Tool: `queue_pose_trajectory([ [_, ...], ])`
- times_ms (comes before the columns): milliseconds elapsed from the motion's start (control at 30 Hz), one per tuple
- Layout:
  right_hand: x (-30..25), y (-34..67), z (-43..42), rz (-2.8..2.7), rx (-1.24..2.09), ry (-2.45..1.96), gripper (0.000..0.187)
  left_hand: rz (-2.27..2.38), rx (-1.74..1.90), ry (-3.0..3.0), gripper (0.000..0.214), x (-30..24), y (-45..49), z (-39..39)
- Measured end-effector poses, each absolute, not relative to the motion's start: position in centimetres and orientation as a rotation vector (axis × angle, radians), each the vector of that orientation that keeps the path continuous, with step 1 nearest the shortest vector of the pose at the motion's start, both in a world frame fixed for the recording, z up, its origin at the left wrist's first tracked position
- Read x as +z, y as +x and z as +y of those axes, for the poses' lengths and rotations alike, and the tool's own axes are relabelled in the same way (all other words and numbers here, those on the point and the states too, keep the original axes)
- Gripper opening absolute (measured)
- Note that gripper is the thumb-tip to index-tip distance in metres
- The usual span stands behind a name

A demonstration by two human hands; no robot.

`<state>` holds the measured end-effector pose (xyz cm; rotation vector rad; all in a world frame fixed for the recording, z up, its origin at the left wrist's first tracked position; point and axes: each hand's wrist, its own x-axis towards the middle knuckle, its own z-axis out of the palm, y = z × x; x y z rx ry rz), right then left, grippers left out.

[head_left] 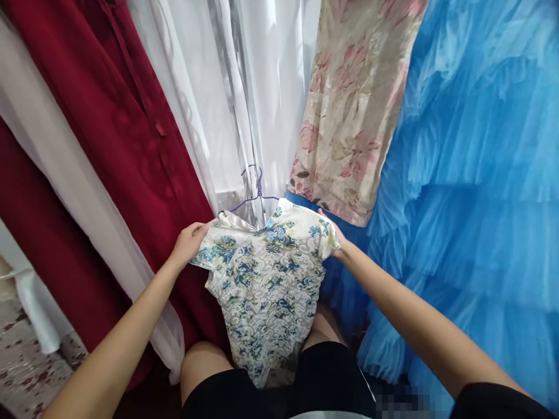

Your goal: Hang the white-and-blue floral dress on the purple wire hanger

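A white dress with blue and yellow floral print [271, 279] hangs in front of my legs, on a thin purple hanger [259, 192] whose hook shows above the collar. My left hand [191, 241] grips the sleeve on the left side, fingers closed on the cloth. At the other shoulder, my right hand [338, 235] holds the opposite sleeve, its fingers partly hidden behind the fabric. Between the two hands the shoulders are spread wide. The lower hem falls between my knees.
Dark red cloth [109, 116] and a pale sheer drape [82, 174] hang on the left. White curtains [279, 75] are behind the hanger. A beige garment with pink flowers [353, 110] hangs beside a tiered blue tulle dress [489, 174] on the right.
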<state>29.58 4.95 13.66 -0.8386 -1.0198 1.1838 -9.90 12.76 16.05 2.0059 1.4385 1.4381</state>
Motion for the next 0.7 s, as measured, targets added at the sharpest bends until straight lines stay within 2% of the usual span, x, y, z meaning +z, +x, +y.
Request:
queue_pose_trajectory([
  [100, 14.1, 31.1, 4.0, -1.005, 1.167, -0.893, 0.054, 1.421, 1.576, 1.882, 0.042, 14.8, -10.1, 12.5],
  [233, 16.1, 31.0, 2.8, -0.997, 1.142, -0.926, 0.042, 1.409, 1.778, 1.824, 0.039, 17.1, -9.1, 13.3],
  [333, 17.6, 30.7, 2.0, -0.970, 1.136, -0.915, 0.034, 1.373, 1.759, 1.880, 0.032, 20.8, -8.3, 13.7],
  [467, 16.6, 30.7, -0.5, -0.861, 1.211, -0.928, 0.033, 1.434, 1.596, 2.267, 0.023, 23.3, -6.9, 11.7],
  [600, 13.0, 29.1, -5.4, -0.957, 1.240, -0.885, 0.039, 1.399, 1.314, 2.711, 0.017, 20.8, -5.3, 8.9],
  [700, 10.9, 26.5, -9.4, -1.244, 1.281, -0.777, 0.051, 1.429, 1.425, 2.672, 0.017, 17.8, -4.7, 8.5],
])
